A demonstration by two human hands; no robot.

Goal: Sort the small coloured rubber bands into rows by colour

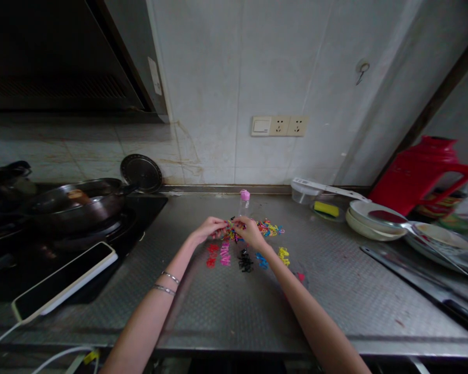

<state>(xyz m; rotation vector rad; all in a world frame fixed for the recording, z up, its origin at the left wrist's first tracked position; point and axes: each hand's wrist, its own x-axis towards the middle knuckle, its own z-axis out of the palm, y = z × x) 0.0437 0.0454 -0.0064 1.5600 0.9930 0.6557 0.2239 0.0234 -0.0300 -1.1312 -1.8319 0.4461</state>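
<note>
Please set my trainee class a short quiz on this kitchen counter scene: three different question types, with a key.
1. True or false: the pink-capped clear bottle stands closer to the tiled wall than the left hand and right hand do.
2. Which sorted bands lie between the pink bands and the blue bands: (a) red, (b) black, (c) yellow?
3. Fill in: two bracelets circle the ____.

Key: 1. True. 2. (b), the black bands. 3. Left forearm.

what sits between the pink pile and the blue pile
A pile of small black pieces lies between the pink pile and the blue pile, with a strip of metal counter showing on each side; the head view shows it.
</note>
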